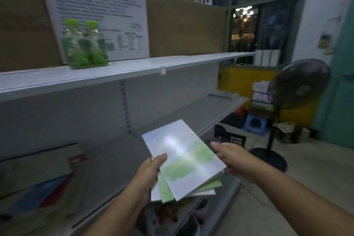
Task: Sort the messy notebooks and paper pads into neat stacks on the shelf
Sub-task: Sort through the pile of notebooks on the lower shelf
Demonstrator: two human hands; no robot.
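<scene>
now, left hand [151, 168] gripped the lower-left edge of the fanned notebooks [183, 159], thumb on the top cover. right hand [228, 156] touched the opposite edge; blur hid its fingers, so its grip could not be told. notebooks sat between both hands, before the shelf [206, 113]; other pads [38, 178] lay left of the left hand.

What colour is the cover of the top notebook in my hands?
The top notebook cover is whitish with green patches, seen in the head view.
</scene>
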